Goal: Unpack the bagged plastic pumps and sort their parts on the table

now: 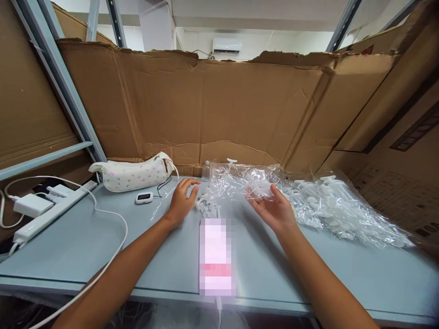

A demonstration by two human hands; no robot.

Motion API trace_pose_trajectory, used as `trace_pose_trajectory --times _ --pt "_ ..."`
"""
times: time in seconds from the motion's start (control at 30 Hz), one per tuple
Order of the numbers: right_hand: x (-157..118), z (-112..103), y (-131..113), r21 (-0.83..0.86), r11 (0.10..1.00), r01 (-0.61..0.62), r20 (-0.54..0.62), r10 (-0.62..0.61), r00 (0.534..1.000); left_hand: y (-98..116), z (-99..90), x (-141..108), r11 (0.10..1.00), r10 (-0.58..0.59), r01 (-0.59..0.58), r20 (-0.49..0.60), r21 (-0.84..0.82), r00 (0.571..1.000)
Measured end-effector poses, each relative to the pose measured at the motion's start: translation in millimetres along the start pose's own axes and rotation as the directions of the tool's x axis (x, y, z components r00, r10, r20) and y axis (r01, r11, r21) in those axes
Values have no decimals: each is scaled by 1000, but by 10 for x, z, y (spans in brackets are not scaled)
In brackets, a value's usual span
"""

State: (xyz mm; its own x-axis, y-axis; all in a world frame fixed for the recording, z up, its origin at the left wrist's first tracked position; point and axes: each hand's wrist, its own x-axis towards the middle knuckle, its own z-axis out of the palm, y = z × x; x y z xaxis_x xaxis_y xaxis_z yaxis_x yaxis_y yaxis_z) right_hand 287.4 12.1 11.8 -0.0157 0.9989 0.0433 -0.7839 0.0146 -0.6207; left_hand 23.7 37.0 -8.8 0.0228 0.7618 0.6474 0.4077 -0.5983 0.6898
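Note:
My left hand hovers over the table just left of a small pile of white plastic pieces. Its fingers are bent, the thumb stands apart, and nothing shows between them. Palm up, my right hand cups some translucent white plastic pieces between thumb and fingers. Clear plastic bag film lies right behind these, and its edge is hard to tell from what I hold. To the right, a large clear bag full of white plastic pieces rests on the table.
A phone with a blurred screen lies at the front, its cable hanging down. Left are a floral pouch, a small white device and a power strip with a white cable crossing my left arm. Cardboard walls the back.

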Motion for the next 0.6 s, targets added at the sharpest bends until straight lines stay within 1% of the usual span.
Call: trace_pose_trajectory --times 0.03,0.07,0.1,0.13,0.17,0.2,0.27,0.3,0.33,0.37,0.4,0.43,0.5,0.53,0.57,0.6 --pt "-4 0 9 -30 999 13 17 -13 1000 66 -14 -24 996 -35 34 -7 -88 999" --pt "-8 1 18 -61 998 25 32 -23 999 132 -28 -50 977 -81 84 20 -197 997" --pt "-13 4 28 -90 995 32 44 -29 999 194 -44 -77 941 -122 143 87 -306 989" --pt "-20 9 39 -115 993 37 52 -31 998 250 -58 -102 892 -145 209 184 -401 972" --pt "-27 16 49 -134 990 39 56 -31 998 298 -71 -126 829 -147 279 293 -484 945" --pt "-36 26 60 -149 988 39 60 -31 998 338 -80 -147 756 -127 359 415 -547 901" --pt "-58 49 80 -170 985 39 74 -27 997 390 -85 -178 613 -49 514 620 -601 783" --pt "-69 62 90 -177 983 38 82 -23 996 402 -80 -188 556 -11 575 687 -600 726" --pt "-81 74 98 -182 983 38 92 -21 996 405 -70 -195 518 11 617 726 -592 687" --pt "-92 83 106 -184 982 38 102 -20 995 400 -57 -199 494 11 637 737 -592 676" --pt "-102 90 111 -185 982 39 112 -18 994 387 -44 -198 478 -11 638 723 -603 691" --pt "-109 94 114 -184 982 40 118 -19 993 367 -32 -193 464 -47 628 690 -625 722" --pt "-118 94 112 -184 982 42 119 -20 993 314 -21 -170 434 -161 594 590 -677 791" --pt "-120 92 108 -187 981 42 119 -20 993 285 -25 -152 416 -230 579 535 -701 813" --pt "-121 90 102 -191 981 41 120 -19 993 257 -35 -133 399 -296 570 487 -719 822" --pt "-122 90 96 -197 980 41 123 -17 992 232 -50 -113 382 -358 569 451 -728 818"
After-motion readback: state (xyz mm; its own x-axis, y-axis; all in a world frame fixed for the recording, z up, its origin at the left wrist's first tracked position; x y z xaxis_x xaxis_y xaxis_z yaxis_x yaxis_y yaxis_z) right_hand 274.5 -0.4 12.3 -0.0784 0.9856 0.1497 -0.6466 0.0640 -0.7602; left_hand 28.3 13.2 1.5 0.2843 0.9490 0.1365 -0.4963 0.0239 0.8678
